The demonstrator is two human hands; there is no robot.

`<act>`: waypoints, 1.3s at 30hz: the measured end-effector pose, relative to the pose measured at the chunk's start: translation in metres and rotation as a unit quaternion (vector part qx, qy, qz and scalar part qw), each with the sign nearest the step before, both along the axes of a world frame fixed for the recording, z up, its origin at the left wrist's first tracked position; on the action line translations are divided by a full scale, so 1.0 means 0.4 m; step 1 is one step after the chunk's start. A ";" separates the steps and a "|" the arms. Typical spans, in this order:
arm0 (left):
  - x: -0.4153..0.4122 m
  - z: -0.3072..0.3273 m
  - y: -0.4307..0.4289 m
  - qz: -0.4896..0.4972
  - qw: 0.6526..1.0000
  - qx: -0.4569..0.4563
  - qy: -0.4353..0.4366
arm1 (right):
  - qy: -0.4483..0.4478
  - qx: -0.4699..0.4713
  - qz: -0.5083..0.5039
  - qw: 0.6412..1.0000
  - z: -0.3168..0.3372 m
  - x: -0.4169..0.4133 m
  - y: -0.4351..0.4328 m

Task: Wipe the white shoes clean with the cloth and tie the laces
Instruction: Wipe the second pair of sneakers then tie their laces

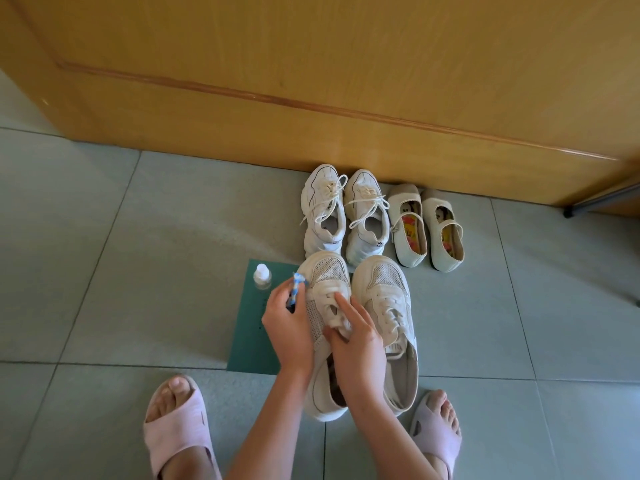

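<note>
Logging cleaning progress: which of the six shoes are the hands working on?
The left shoe of the nearest mesh pair, beside the bottle: the left hand holds the cloth against it, the right hand touches its laces.

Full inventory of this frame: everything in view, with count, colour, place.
mesh sneakers: 2, white, nearest; left one partly on the mat
lace-up sneakers: 2, white, by the door
strap shoes: 2, cream, right of the lace-up sneakers
bottle: 1, clear, white cap, on the mat
mat: 1, green, on the floor
cloth: 1, blue-white, in left hand
door: 1, wood, behind the shoes
floor: grey tiles
slippers: 2, pink, on the feet
left hand: holds the cloth
right hand: on left mesh sneaker's laces
</note>
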State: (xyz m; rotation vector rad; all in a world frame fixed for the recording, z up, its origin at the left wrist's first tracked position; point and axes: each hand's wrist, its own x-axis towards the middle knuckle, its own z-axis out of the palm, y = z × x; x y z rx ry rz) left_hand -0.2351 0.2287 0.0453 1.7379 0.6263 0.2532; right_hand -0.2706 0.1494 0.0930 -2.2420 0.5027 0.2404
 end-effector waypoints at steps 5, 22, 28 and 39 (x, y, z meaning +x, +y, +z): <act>-0.035 0.007 0.016 0.016 0.999 -0.025 0.028 | 0.004 0.002 -0.001 1.000 0.003 -0.001 0.002; 0.137 -0.005 0.014 -0.082 0.996 0.038 -0.010 | 0.002 0.003 0.002 1.000 0.003 -0.001 -0.007; 0.070 0.004 0.023 -0.068 0.995 0.073 -0.028 | 0.008 -0.001 0.003 1.000 0.000 -0.001 -0.007; -0.077 0.004 0.034 -0.046 0.999 0.014 0.009 | 0.002 0.011 0.002 1.000 0.000 -0.003 -0.002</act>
